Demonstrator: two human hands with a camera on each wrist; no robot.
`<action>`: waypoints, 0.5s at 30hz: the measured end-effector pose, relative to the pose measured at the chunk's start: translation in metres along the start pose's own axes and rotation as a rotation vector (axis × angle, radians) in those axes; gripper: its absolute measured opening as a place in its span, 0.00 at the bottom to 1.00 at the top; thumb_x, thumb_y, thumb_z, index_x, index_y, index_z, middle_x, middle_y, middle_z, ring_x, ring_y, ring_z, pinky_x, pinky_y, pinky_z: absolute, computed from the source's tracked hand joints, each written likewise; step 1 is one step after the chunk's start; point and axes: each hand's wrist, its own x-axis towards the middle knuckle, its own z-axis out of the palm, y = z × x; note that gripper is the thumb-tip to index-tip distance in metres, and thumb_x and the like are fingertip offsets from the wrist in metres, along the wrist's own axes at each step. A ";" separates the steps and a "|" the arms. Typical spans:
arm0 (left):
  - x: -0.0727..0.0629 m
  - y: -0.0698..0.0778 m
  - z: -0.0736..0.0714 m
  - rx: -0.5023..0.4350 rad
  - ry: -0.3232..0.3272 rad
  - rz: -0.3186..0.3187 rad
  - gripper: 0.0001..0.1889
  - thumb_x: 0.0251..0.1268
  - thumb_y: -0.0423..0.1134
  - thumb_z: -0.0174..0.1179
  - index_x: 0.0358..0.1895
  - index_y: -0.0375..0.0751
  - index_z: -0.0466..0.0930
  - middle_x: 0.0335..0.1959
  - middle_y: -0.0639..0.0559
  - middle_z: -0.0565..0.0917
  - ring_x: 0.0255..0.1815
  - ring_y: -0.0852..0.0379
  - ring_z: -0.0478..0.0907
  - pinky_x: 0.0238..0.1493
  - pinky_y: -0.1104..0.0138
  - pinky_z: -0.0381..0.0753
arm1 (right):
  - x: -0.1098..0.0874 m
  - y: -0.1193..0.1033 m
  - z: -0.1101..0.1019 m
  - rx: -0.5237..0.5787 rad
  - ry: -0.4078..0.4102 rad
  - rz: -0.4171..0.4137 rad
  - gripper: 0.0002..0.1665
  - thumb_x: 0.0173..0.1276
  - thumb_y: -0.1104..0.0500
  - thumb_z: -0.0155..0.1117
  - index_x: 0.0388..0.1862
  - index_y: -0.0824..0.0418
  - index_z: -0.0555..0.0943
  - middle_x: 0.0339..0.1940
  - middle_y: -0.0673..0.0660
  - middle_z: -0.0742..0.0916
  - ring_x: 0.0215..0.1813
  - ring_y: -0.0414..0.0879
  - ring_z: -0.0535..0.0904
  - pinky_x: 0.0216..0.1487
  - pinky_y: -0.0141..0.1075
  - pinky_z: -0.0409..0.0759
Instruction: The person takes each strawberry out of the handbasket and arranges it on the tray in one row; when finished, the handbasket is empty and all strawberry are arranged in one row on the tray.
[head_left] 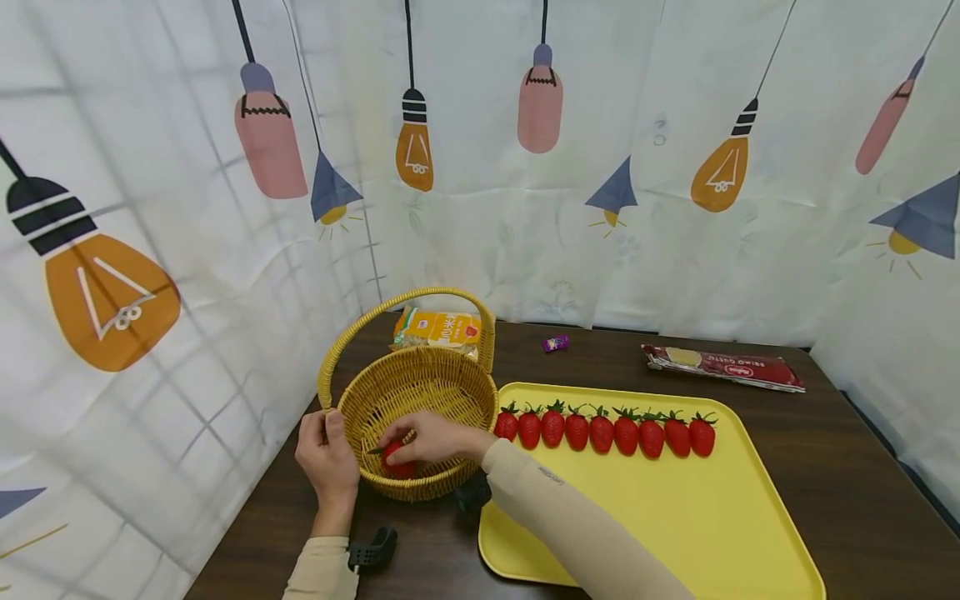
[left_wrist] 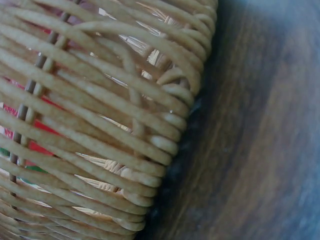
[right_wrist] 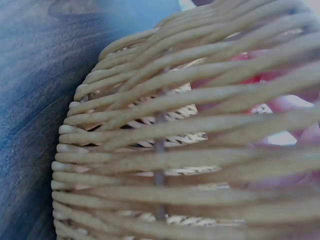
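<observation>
A yellow wicker basket [head_left: 420, 375] with a tall arched handle stands on the dark table. My left hand [head_left: 330, 454] grips the basket at its left side, where the handle meets the rim, thumb on the inside. Inside the basket, low near its front wall, my right hand [head_left: 435, 437] holds a red strawberry [head_left: 397, 462] with its green leaves pointing left. Both wrist views are filled by the woven basket wall [left_wrist: 110, 100], and red shows through its gaps. In the right wrist view, fingers are partly hidden behind the weave [right_wrist: 150, 160].
Right of the basket lies a yellow tray [head_left: 660, 517] with a row of several strawberries [head_left: 602, 432] along its far edge. Behind the basket is an orange food packet [head_left: 442, 327]. A small purple packet [head_left: 556, 343] and a long red package [head_left: 723, 367] lie farther back.
</observation>
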 end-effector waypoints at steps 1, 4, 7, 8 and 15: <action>0.000 0.000 0.000 0.000 0.003 -0.001 0.22 0.73 0.45 0.54 0.26 0.28 0.75 0.24 0.59 0.68 0.25 0.64 0.63 0.33 0.70 0.60 | -0.002 0.000 -0.001 0.019 0.015 0.010 0.15 0.65 0.60 0.69 0.51 0.57 0.84 0.45 0.44 0.85 0.40 0.33 0.77 0.40 0.28 0.77; -0.001 -0.002 0.000 -0.008 0.008 -0.002 0.23 0.73 0.45 0.55 0.25 0.27 0.74 0.24 0.60 0.68 0.24 0.65 0.63 0.33 0.70 0.60 | -0.011 -0.002 -0.005 0.059 0.051 0.024 0.15 0.64 0.62 0.69 0.51 0.57 0.84 0.46 0.45 0.84 0.40 0.35 0.77 0.39 0.29 0.78; -0.002 -0.003 0.001 -0.013 0.009 -0.006 0.23 0.73 0.46 0.55 0.25 0.27 0.75 0.24 0.60 0.68 0.24 0.65 0.62 0.32 0.70 0.59 | -0.022 -0.003 -0.011 0.122 0.088 0.036 0.16 0.64 0.63 0.69 0.51 0.57 0.84 0.46 0.46 0.84 0.40 0.36 0.78 0.39 0.31 0.80; -0.002 -0.003 0.000 -0.017 0.005 -0.009 0.23 0.73 0.46 0.55 0.26 0.27 0.75 0.24 0.59 0.68 0.24 0.65 0.62 0.32 0.70 0.59 | -0.026 -0.003 -0.013 0.150 0.101 0.039 0.16 0.65 0.62 0.68 0.52 0.57 0.83 0.47 0.47 0.84 0.40 0.37 0.80 0.39 0.32 0.81; -0.001 -0.003 0.000 -0.019 0.004 -0.013 0.23 0.73 0.46 0.55 0.25 0.28 0.74 0.24 0.59 0.67 0.23 0.64 0.61 0.32 0.69 0.58 | -0.057 0.000 -0.025 0.341 0.204 0.050 0.16 0.66 0.61 0.68 0.53 0.56 0.83 0.49 0.51 0.84 0.42 0.44 0.85 0.43 0.47 0.83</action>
